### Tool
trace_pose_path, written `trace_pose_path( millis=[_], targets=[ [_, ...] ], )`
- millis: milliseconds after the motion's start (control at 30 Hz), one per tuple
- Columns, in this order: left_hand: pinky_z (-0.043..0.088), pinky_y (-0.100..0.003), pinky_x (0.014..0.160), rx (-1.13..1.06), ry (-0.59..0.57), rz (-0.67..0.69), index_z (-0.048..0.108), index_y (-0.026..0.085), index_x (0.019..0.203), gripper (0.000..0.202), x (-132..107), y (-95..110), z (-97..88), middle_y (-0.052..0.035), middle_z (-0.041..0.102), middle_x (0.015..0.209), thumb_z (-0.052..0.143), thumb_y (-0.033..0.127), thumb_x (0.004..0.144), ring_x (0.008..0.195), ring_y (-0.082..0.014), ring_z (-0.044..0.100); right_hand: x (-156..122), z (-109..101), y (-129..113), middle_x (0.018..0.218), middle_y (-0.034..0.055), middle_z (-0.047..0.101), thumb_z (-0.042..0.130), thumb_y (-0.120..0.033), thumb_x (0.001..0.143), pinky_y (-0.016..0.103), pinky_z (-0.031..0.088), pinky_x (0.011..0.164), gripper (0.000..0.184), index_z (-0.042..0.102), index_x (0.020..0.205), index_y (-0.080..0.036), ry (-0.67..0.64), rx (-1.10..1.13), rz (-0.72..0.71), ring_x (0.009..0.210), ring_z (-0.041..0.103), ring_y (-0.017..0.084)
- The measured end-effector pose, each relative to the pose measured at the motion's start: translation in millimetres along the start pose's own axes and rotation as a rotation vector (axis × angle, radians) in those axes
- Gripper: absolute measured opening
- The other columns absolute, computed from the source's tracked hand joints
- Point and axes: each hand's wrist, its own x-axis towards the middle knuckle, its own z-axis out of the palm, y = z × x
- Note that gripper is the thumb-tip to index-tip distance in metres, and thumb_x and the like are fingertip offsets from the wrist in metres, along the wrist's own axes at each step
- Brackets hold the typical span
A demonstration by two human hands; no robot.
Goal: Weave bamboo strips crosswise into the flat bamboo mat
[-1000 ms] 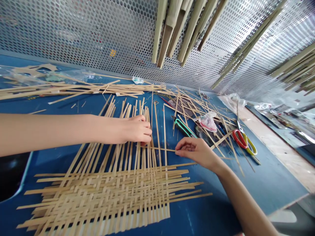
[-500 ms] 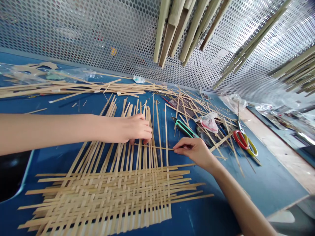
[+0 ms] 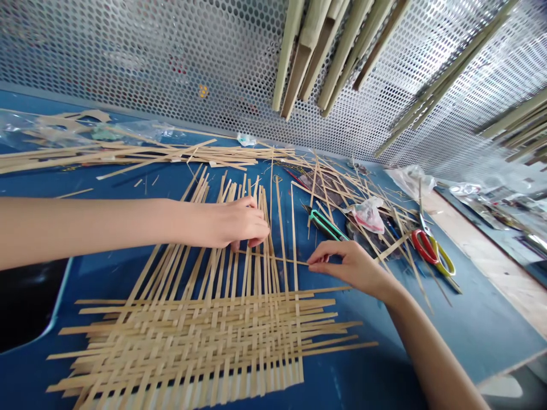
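Note:
A flat woven mat of thin bamboo strips [image 3: 205, 336] lies in front of me, its long upright ends fanning out toward the back. Over those upright strips, my left hand [image 3: 243, 225] bends its fingers down, thumb and fingertips at the left part of a crosswise bamboo strip [image 3: 293, 261]. To the right of the mat, my right hand [image 3: 348, 265] pinches the other end of this strip between thumb and fingers. The strip runs nearly level across the upright ends, apart from the tight weave below. My left palm hides part of the upright strips.
Beyond my right hand lie a green-edged cutter [image 3: 327, 226], red-and-yellow-handled scissors [image 3: 431, 253], a crumpled plastic bag [image 3: 367, 215] and scattered strips. Long loose strips [image 3: 149, 154] line the back. A dark, rounded panel [image 3: 29, 304] sits at left. Split bamboo pieces [image 3: 316, 51] hang before the perforated metal wall.
The whole view has shifted slightly, so everything appears a little further right. Both hands keep about the same place over the mat, with the crosswise strip still between them.

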Motion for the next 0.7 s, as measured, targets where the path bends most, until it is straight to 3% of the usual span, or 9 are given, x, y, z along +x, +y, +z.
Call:
trace_pose_path(
  millis=[167,367,533,700],
  targets=[
    [0.028,-0.035,0.086,0.016,-0.026,0.060,0.053,0.020,0.065,0.031,-1,-6,2.1,0.0034,0.060,0.073,0.048,-0.009,0.074,0.080,-0.0152,0.056,4,10,-2,0.083,0.0020,0.074,0.071,-0.028,0.082,0.029,0.052,0.072,0.008,0.078,0.082,-0.023,0.014,0.062,-0.021,0.079,0.067,0.018],
    [0.031,-0.035,0.089,0.129,0.026,0.048,0.063,0.023,0.071,0.029,-11,-10,-3.7,0.0001,0.066,0.101,0.054,-0.002,0.081,0.094,-0.0171,0.060,2,13,-2,0.083,0.0026,0.073,0.071,-0.029,0.083,0.028,0.048,0.066,0.011,0.078,0.085,-0.022,0.021,0.065,-0.056,0.075,0.064,0.017],
    [0.036,-0.031,0.080,0.090,-0.057,0.011,0.059,0.023,0.082,0.028,-22,-5,-12.0,0.0021,0.067,0.089,0.043,0.002,0.093,0.068,-0.0100,0.059,0,12,-3,0.082,0.0024,0.071,0.071,-0.031,0.083,0.028,0.045,0.065,0.013,0.078,0.087,-0.021,0.028,0.058,-0.034,0.075,0.062,0.016],
    [0.036,-0.030,0.076,0.159,-0.102,0.055,0.057,0.022,0.070,0.028,-24,4,-18.3,0.0045,0.064,0.075,0.055,0.000,0.087,0.070,-0.0123,0.058,0,13,-4,0.081,0.0017,0.071,0.071,-0.030,0.082,0.029,0.045,0.064,0.011,0.077,0.084,-0.021,0.034,0.058,-0.024,0.072,0.061,0.016]
  ],
)
